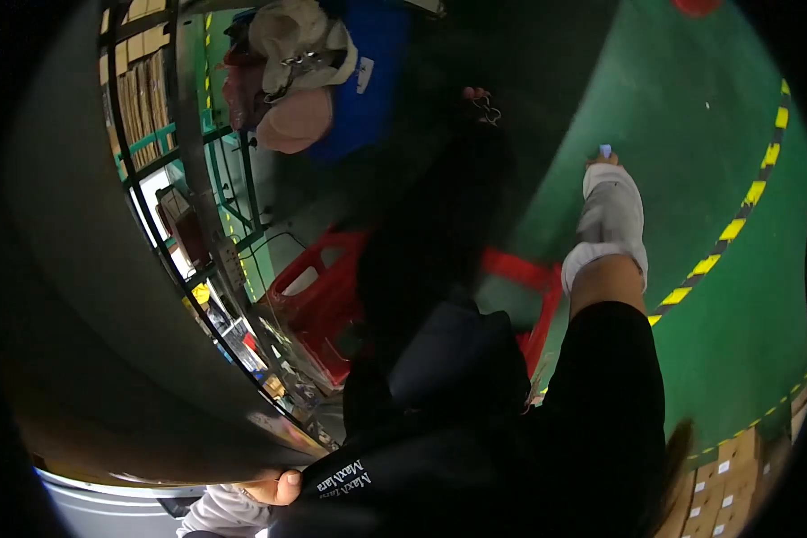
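Observation:
My right arm reaches far out over the green floor, in a pale grey sleeve cover. At its end my right hand (pixel 603 160) looks closed on a small light-blue piece (pixel 605 150), too small to name. At the lower left, my left hand (pixel 276 488) rests by the edge of a large dark, smooth surface (pixel 152 394). Its thumb shows, and the fingers seem curled; what they hold, if anything, is hidden. A pale sleeve cover (pixel 229 511) is on that arm too.
Below me is a red plastic stool or chair (pixel 309 300). Beyond it stands a blue bin (pixel 359 90) with a pale bag (pixel 287 31) and pink cloth (pixel 296 119). Shelving (pixel 143 90) runs along the left, yellow-black tape (pixel 731 230) curves right, and cardboard boxes (pixel 722 489) are lower right.

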A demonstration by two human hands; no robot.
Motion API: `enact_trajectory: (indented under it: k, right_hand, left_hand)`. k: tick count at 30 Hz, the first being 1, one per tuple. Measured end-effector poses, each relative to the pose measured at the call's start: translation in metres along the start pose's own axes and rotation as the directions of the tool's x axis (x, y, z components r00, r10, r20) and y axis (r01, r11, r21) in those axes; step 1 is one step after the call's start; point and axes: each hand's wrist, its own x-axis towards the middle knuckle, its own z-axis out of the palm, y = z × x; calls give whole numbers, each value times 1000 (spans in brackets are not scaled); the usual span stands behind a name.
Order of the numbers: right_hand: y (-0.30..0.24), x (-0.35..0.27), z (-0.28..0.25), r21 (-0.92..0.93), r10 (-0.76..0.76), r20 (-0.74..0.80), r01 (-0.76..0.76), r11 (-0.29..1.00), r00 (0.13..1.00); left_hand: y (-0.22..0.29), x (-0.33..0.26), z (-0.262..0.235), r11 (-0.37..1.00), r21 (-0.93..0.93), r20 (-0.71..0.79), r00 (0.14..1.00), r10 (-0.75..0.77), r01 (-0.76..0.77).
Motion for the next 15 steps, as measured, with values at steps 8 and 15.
enact_trajectory:
  k: [8, 15]
  right_hand:
    - [-82, -135, -84, 896, 64, -258, 214, 389, 964]
    - [-82, -389, -263, 638, -619, -290, -335, -693, 729]
  left_hand:
    - [-3, -17, 22, 804, 594, -468, 826, 314, 31]
    - [12, -2, 13, 557, 829, -364, 809, 461, 56]
